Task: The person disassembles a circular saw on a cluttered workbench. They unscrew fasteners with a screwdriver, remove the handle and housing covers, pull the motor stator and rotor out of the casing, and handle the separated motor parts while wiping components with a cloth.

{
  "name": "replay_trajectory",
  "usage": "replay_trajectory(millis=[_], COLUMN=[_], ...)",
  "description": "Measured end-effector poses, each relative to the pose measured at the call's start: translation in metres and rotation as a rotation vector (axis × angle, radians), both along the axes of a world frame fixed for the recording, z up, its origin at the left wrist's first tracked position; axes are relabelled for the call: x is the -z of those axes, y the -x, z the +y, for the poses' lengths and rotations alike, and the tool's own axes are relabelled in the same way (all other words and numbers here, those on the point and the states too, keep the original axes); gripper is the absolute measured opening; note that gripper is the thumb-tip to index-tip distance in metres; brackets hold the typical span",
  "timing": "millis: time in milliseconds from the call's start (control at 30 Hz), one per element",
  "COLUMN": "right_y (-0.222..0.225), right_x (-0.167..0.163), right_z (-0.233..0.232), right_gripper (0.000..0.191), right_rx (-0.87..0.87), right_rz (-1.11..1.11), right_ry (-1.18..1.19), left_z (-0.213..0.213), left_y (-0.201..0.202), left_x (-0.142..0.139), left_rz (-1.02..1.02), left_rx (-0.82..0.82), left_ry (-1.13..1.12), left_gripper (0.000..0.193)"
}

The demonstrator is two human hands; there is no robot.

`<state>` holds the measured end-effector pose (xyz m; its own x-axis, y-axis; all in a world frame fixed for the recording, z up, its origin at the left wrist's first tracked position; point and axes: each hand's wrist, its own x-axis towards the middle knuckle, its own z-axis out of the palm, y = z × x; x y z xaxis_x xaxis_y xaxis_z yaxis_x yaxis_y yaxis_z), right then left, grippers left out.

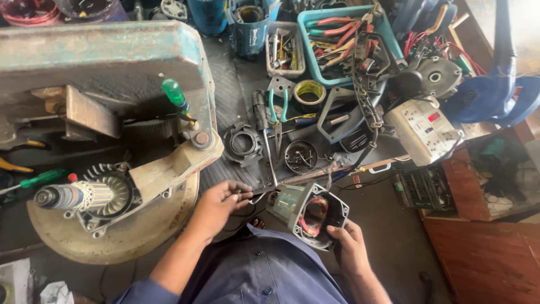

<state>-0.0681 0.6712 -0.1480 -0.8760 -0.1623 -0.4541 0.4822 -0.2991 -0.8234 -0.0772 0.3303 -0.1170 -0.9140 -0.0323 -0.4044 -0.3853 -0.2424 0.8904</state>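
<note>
My right hand grips the lower rim of a grey-green motor housing with copper windings showing inside its round opening. My left hand is closed around a thin dark tool or wire end that points at the housing's left side. On the left a large dismantled circular saw shows its round blade guard, its armature and its fan. A green-handled screwdriver stands upright above the saw.
On the black rubber mat lie teal-handled pliers, a black ring housing, a round black cap and a tape roll. A blue tray of tools and a white power strip are at the back right.
</note>
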Motion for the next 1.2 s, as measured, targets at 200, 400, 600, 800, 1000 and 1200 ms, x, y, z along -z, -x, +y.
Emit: replay_trajectory(millis=[200,400,600,800,1000,1200], right_y=[0.017,0.016,0.000,-0.011,-0.037,-0.065], right_x=[-0.021,-0.025,-0.003,0.012,0.021,0.028], right_z=[-0.038,-0.042,-0.019,0.012,0.042,0.060], right_gripper=[0.035,0.037,0.034,0.031,0.030,0.026], right_rx=[-0.214,-0.230,-0.079,0.056,0.192,0.308], right_rz=[0.010,-0.082,-0.085,-0.092,-0.063,-0.091], right_ry=[0.021,0.042,0.000,-0.052,-0.092,-0.185], left_z=[-0.021,-0.026,-0.012,-0.001,0.024,0.045], left_y=[-0.029,-0.032,-0.024,-0.006,0.023,0.054], left_x=[-0.036,-0.053,-0.070,-0.065,-0.043,-0.057], left_rz=[-0.058,0.134,-0.108,-0.147,-0.017,0.348], left_rx=[-0.232,-0.211,-0.139,-0.053,0.079,0.199], left_ry=[-0.206,-0.416,-0.416,-0.406,-0.109,0.630], left_gripper=[0.016,0.022,0.027,0.024,0.020,0.011])
